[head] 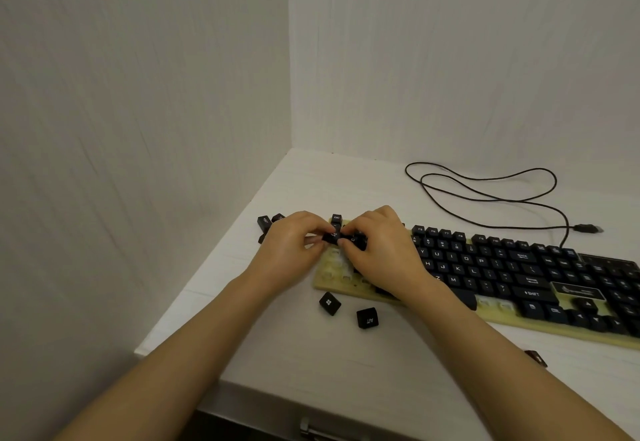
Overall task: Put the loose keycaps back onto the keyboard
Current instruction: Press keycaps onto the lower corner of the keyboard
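From your head camera, your left hand (294, 243) and right hand (377, 250) meet over the left end of the keyboard (519, 267), fingertips pinching a black keycap (330, 238) above bare sockets. Two loose keycaps, a Windows key (329, 303) and an Alt key (367, 318), lie on the tabletop (311, 354) just beside the keyboard's near edge.

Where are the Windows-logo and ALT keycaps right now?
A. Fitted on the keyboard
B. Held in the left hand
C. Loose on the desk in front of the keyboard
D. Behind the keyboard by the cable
C: the Windows-logo keycap and ALT keycap lie loose on the desk, just in front of the keyboard.
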